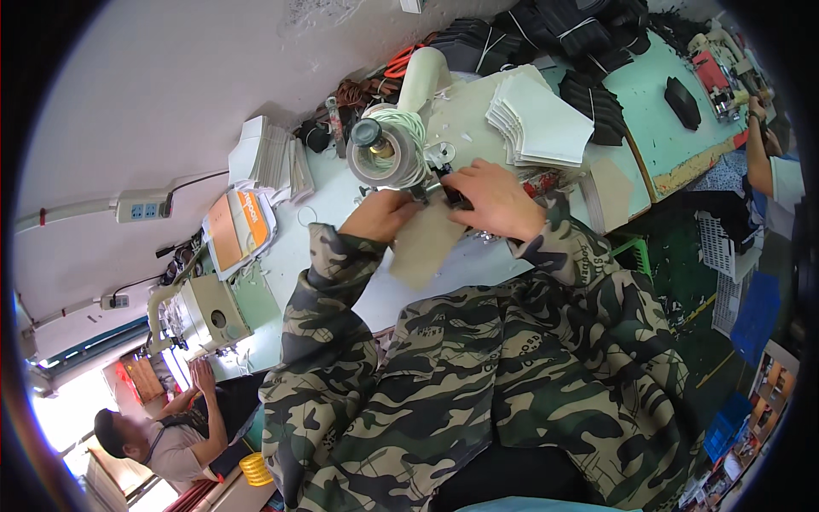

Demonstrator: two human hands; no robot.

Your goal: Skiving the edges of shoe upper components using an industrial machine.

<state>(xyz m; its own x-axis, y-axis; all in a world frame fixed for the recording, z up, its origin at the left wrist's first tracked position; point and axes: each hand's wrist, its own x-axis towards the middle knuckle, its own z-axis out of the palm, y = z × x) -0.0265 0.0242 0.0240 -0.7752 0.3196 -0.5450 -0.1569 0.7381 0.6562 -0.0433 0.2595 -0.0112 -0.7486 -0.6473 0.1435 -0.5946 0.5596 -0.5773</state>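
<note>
A flat beige-grey sheet piece point(424, 247) lies at the front of a bench machine point(424, 81) that carries a round holder with a coil of pale green cord or strip point(411, 128). My left hand point(377, 215) has its fingers closed on the left edge of the piece, close under the coil. From the other side my right hand point(495, 200) grips the piece, its thumb on the right edge and its bent fingers by the dark working part of the machine. The piece's far end is hidden between the hands and the machine.
White cut sheets point(542, 119) are stacked at the right, beige sheets point(607, 192) beside them. More stacked pieces point(264, 158) stand at the left. Bundled black pieces point(478, 43) lie at the back. People work at a left machine point(209, 317) and at the far right.
</note>
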